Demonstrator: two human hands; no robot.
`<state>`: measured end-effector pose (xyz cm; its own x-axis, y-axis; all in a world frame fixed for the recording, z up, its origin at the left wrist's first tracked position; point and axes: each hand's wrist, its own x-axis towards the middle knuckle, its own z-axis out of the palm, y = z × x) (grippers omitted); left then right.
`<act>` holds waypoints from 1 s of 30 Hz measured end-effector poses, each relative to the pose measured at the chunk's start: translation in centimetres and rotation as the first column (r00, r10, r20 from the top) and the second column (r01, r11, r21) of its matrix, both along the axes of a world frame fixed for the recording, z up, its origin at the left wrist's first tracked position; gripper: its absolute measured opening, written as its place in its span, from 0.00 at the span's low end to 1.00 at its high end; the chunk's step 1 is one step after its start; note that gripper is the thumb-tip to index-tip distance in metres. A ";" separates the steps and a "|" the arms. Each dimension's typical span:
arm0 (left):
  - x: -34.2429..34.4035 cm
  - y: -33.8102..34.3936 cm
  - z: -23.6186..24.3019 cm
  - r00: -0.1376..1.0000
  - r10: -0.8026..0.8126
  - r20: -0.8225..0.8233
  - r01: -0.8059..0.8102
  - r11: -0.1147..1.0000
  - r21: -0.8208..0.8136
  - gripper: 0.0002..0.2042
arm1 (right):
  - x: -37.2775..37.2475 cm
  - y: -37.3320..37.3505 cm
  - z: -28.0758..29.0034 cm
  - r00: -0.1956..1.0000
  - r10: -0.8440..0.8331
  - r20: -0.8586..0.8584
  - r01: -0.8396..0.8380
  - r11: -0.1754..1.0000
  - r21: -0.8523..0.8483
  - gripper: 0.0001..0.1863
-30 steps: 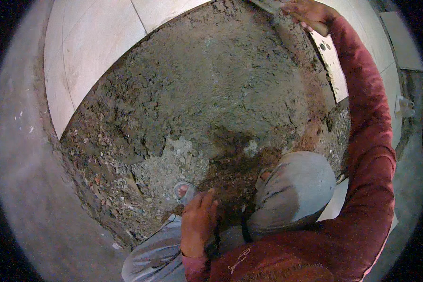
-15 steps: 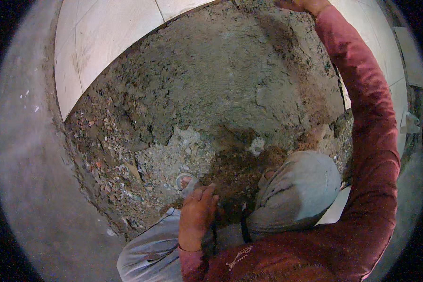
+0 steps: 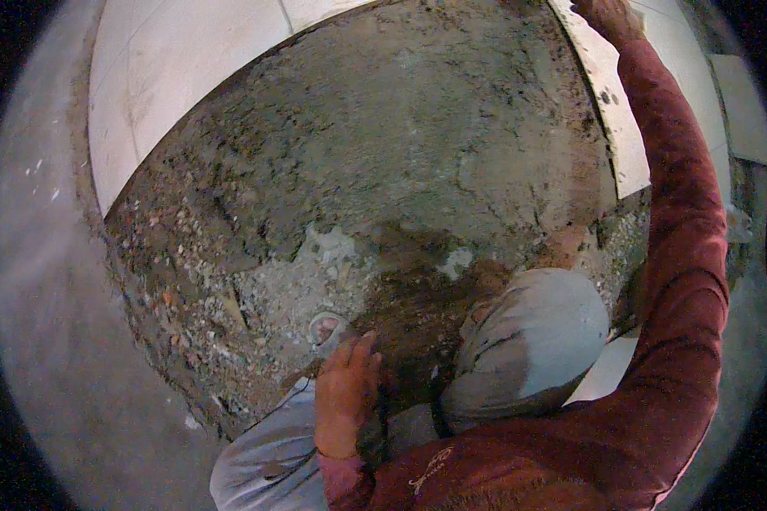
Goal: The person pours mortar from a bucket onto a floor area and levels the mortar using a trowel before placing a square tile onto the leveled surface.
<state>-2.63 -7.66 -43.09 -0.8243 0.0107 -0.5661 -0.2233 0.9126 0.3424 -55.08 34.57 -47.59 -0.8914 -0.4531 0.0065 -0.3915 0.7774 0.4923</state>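
Observation:
A wide patch of wet grey mortar (image 3: 383, 136) lies in front of me, with its surface roughly spread. At the top right, my right hand (image 3: 609, 17) is over the edge of the pale floor tiles (image 3: 626, 145) beside the mortar. Its fingers look curled, and the picture's upper edge cuts it off, so whatever it grips is hidden. My left hand (image 3: 347, 396) rests low by my left knee, fingers loosely bent and nothing visible in them.
More pale tiles (image 3: 187, 77) border the mortar at the upper left. Loose gravel and rubble (image 3: 204, 298) cover the ground at the near left. My sandalled foot (image 3: 325, 328) stands on it, and grey concrete floor (image 3: 38, 281) runs along the left.
My right hand has moved right, from above the mortar to over the tiles. The mortar's right side looks smoother, and more of the right tile edge shows. My left hand stays near the knee.

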 end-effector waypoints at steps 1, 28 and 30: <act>0.2 -0.2 0.0 1.000 0.016 0.018 -0.016 1.000 0.006 0.18 | 0.6 0.9 0.3 0.999 -0.053 -0.005 0.053 0.999 -0.001 0.21; -4.1 4.4 0.3 0.962 -0.271 -0.037 0.273 0.959 0.072 0.20 | 41.6 9.8 -2.9 0.631 -0.595 0.498 0.769 0.566 -0.298 0.22; -5.6 5.2 0.8 0.949 -0.308 -0.067 0.314 0.944 0.099 0.18 | 41.1 11.9 -4.3 0.685 -0.579 0.442 0.729 0.531 -0.433 0.21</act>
